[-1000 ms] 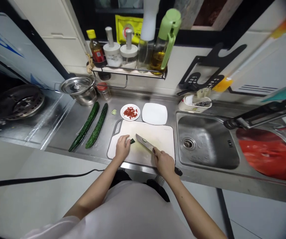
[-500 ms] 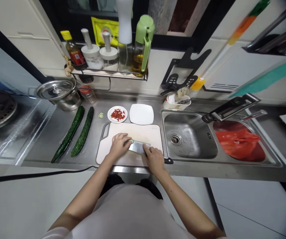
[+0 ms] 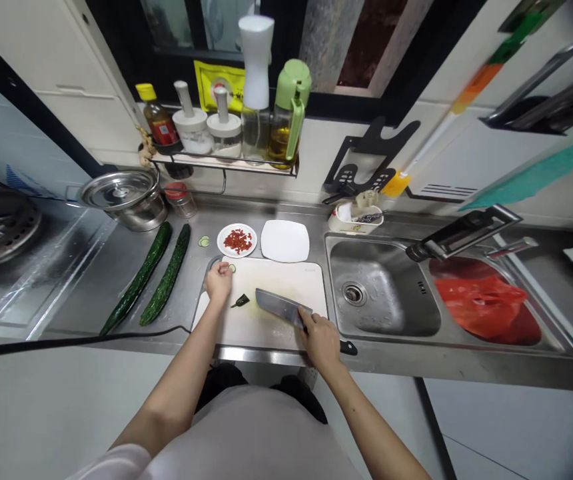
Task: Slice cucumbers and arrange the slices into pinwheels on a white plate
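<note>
My right hand is wrapped around the black handle of a cleaver, its blade pointing left over the white cutting board. The handle's end sticks out past my palm. At the board's upper left, my left hand pinches a thin, pale green cucumber slice at its fingertips. A dark green cucumber end piece lies on the board between my left hand and the blade. Several cucumber slices rest on the counter beyond my left hand.
Two whole cucumbers lie left of the board. Behind it stand a plate of chopped red pieces and a white plate. A lidded steel pot is at the back left; the sink, holding a red bag, is at right.
My left hand has moved up and left from beside the blade, carrying a slice. The cleaver has turned and shifted slightly down and right. The dark end piece now shows on the board.
</note>
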Action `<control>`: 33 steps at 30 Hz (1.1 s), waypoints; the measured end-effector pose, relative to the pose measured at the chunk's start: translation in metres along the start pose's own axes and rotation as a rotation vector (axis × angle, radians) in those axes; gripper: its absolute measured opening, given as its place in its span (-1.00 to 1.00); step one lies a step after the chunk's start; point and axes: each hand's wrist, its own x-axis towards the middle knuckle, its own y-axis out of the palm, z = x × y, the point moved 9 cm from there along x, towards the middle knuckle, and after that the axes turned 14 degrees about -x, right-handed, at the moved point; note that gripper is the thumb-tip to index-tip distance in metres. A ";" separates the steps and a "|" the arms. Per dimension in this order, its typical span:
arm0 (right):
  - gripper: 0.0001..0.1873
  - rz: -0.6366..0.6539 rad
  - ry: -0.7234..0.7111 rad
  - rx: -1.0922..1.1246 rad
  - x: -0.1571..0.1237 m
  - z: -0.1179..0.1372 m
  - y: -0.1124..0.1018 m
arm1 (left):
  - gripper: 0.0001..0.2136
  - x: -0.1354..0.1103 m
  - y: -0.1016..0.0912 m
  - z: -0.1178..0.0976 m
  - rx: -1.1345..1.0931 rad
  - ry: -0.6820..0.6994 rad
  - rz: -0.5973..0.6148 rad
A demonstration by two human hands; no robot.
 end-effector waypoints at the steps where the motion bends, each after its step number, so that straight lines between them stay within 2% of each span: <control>1: -0.52 0.002 0.006 0.005 0.000 -0.001 0.001 | -0.80 0.004 -0.001 -0.001 0.043 -0.010 -0.023; 6: -0.51 0.004 0.029 0.033 0.002 -0.002 0.003 | -0.77 0.014 0.003 -0.007 0.225 -0.003 -0.034; 11: -0.51 0.045 0.036 0.045 0.002 -0.004 0.003 | -0.79 0.013 0.005 -0.011 0.336 0.112 -0.031; 15: -0.51 0.054 0.032 0.051 0.002 -0.005 0.004 | -0.80 0.008 0.004 -0.016 0.357 0.224 -0.046; 19: -0.55 0.066 0.035 0.058 0.003 -0.005 0.007 | -0.78 0.002 -0.003 -0.019 0.288 0.278 -0.083; 22: -0.59 0.103 0.050 0.093 0.003 -0.005 0.009 | -0.76 -0.010 -0.010 -0.016 0.217 0.306 -0.051; 26: -0.64 0.166 0.066 0.184 0.003 -0.001 0.005 | -0.76 -0.042 -0.014 -0.011 0.124 0.399 0.087; 30: -0.63 0.231 0.010 0.254 0.006 0.018 -0.001 | -0.78 -0.076 -0.015 -0.008 0.070 0.505 0.195; 33: -0.65 0.283 -0.063 0.248 0.009 0.037 -0.003 | -0.79 -0.092 -0.011 -0.006 0.042 0.576 0.258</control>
